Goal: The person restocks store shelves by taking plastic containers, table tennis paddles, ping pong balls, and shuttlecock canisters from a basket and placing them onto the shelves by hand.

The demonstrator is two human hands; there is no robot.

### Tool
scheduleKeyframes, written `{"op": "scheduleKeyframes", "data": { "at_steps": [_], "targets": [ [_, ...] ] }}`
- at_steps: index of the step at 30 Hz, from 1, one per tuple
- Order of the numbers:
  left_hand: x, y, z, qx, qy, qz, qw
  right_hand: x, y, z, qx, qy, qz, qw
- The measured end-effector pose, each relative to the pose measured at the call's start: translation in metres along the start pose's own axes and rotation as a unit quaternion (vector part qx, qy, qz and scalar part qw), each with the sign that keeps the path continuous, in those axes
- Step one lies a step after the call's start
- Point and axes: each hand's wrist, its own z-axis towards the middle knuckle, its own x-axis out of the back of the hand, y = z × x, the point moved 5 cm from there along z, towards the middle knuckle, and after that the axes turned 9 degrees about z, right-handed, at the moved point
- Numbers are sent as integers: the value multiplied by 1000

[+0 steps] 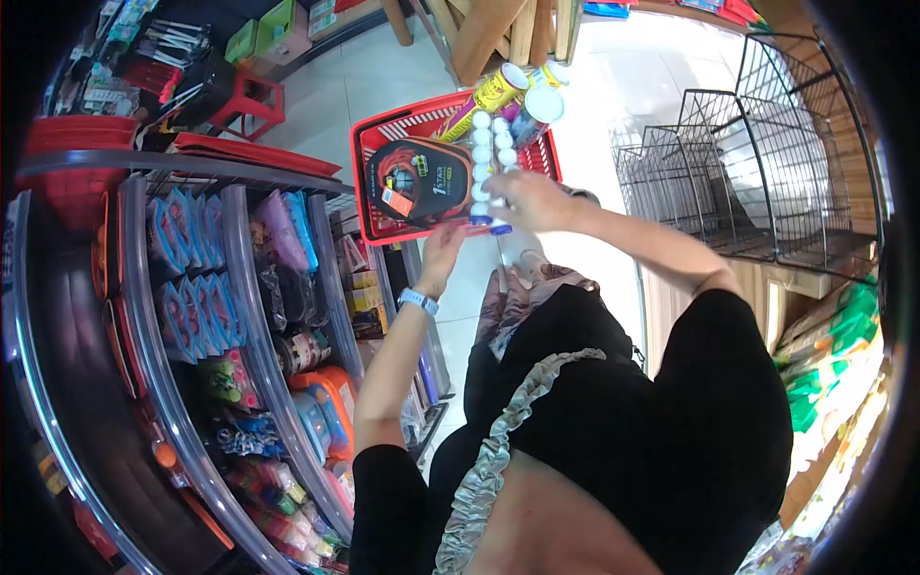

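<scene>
While the right hand (537, 200) blurs over white balls (480, 153), I can't tell its grip or the left hand's (442, 256).

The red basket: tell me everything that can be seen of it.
The red basket is open-topped, roughly rectangular and apparently plastic, with slots in its walls. It sits upright ahead of the person; its underside is hidden. Inside are a dark case with orange markings and two columns of white balls; a yellow tube leans above the far rim. The left hand is at the near rim, contact unclear; the blurred right hand is over the balls.
</scene>
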Motion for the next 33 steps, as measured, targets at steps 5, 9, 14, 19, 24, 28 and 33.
{"op": "scheduleKeyframes", "data": {
  "at_steps": [5, 9, 14, 19, 24, 28, 33],
  "targets": [
    [-27, 2, 40, 124, -55, -119, 984, 6, 121, 48, -237, -176, 90, 951],
    [-47, 0, 57, 161, -70, -164, 971, -25, 192, 50, -440, -258, 233, 828],
    [-61, 0, 66, 190, -96, -207, 955, -33, 198, 47, -478, -263, 339, 766],
    [-60, 5, 66, 191, -111, -224, 949, -33, 186, 45, -472, -267, 425, 725],
    [-66, 25, 54, 176, -172, -304, 921, -33, 172, 49, -461, -257, 460, 714],
    [-68, 68, 33, 150, -179, -325, 916, -23, 150, 56, -433, -248, 491, 714],
    [-54, 91, 15, 63, -190, -346, 917, -17, 126, 63, -366, -231, 544, 719]
  ]
}}
